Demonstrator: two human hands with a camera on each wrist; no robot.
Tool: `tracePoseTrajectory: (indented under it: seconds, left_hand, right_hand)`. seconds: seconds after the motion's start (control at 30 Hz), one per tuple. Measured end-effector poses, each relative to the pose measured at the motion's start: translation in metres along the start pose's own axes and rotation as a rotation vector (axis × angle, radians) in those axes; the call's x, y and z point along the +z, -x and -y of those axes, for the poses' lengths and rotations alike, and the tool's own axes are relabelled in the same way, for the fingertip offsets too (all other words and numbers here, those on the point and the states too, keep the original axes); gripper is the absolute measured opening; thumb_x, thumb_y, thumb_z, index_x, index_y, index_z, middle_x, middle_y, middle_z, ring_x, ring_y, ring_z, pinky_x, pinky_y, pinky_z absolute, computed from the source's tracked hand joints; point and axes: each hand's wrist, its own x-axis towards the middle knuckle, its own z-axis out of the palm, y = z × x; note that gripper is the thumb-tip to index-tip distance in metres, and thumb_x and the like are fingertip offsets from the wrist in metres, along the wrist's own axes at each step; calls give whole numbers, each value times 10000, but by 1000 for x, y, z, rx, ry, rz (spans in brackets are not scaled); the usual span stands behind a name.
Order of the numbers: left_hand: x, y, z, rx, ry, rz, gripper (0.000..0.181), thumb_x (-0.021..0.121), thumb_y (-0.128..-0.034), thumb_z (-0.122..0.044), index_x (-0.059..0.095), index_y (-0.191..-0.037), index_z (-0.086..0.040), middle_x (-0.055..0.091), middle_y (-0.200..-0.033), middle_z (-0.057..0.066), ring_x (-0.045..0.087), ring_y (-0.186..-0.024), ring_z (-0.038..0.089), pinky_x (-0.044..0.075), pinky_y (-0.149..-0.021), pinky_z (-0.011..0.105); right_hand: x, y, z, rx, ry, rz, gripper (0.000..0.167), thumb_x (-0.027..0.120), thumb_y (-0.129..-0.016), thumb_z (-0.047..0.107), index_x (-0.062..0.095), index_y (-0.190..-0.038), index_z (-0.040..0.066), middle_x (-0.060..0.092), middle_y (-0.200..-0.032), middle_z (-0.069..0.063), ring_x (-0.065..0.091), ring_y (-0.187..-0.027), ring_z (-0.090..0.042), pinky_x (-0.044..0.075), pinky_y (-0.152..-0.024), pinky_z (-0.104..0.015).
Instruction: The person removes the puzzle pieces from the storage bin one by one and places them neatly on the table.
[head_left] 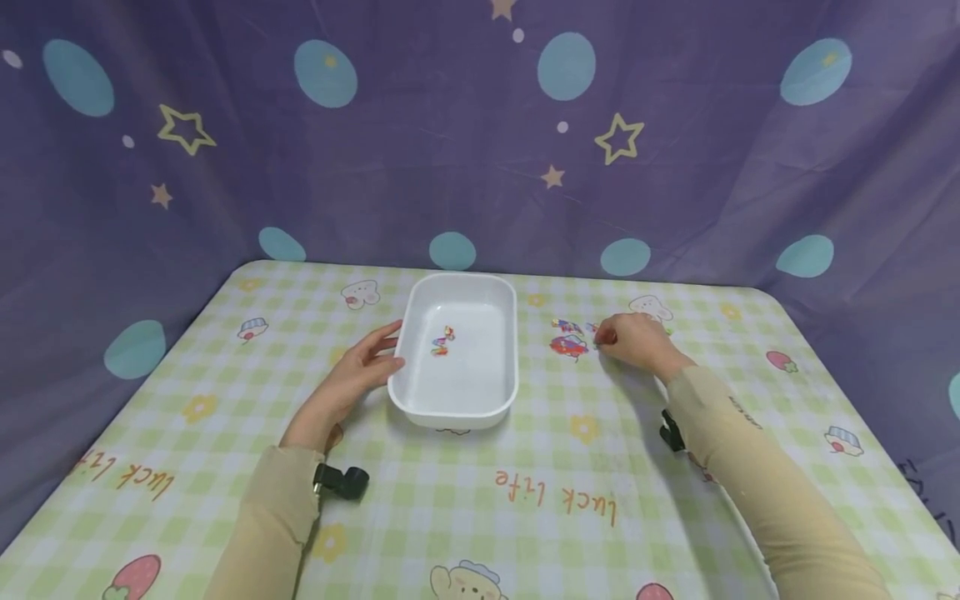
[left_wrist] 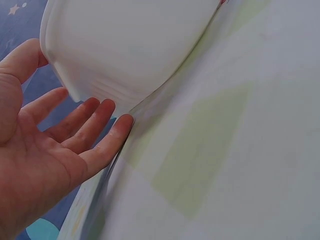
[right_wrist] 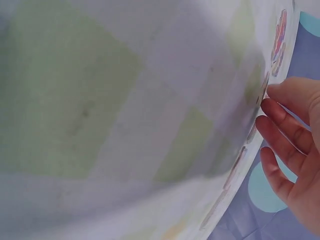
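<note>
We see the left hand [head_left: 358, 367] with loosely spread fingers touching the left wall of the white rectangular tray [head_left: 453, 415], not wrapped around it. The right hand [head_left: 636, 340] bends its fingers to the tabletop right of the tray, and we cannot tell whether thumb and forefinger pinch anything. Just beside those fingertips lie flat colourful cutouts, including a red cutout [head_left: 567, 346]; small cutouts [head_left: 441, 343] sit inside the tray. All rest on a green checked tablecloth [head_left: 540, 454] before a purple curtain [head_left: 480, 133]. We judge that such thin pieces could slip or stick together, and a nudge from that light touch could slide the tray
</note>
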Motion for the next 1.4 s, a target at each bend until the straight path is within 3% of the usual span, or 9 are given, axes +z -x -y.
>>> tracePoseTrajectory:
  seconds: [0.27,0.47,0.87,1.17,1.4]
  left_hand:
    - [2,1,-1,-5,-6,-1,636,577,-884,-182,267,-1437,-241,348,-1416,124,441,-1224,316,431,-941,406]
    - [2,2,-3,-4,-13,-5,635,578,-883,-184,270,-1435,-240,352,-1413,123,444,-1219,313,439,-932,399]
    - [2,1,-2,-6,-25,-14,644,589,-875,-198,273,-1434,-245,356,-1413,123,442,-1221,315,424,-948,427]
    - [0,1,-1,13,-14,-4,649,598,-871,-207,276,-1434,-234,359,-1408,127,447,-1213,317,455,-909,370]
    - [-1,0,1,3,-6,12,660,603,-869,-222,267,-1437,-242,350,-1418,122,441,-1222,312,439,-927,370]
  right_hand:
    - [-12,-8,15,-3,24,15,160,626,-784,170,693,-928,161,657,-842,13,591,-762,-155,456,-603,-355]
    - [-22,-18,39,-68,29,4,156,647,-785,196,690,-931,163,662,-845,23,585,-720,-138,451,-564,-306]
    - [-26,-38,95,-197,37,-44,145,612,-816,191,683,-941,171,649,-885,37,611,-799,-147,493,-669,-353]
    - [-22,-43,120,-268,179,-173,59,622,-748,113,632,-767,168,588,-765,31,554,-698,-160,425,-659,-338]
    - [-19,-46,143,-315,141,-166,75,637,-755,136,660,-817,170,612,-799,44,575,-714,-131,461,-660,-328]
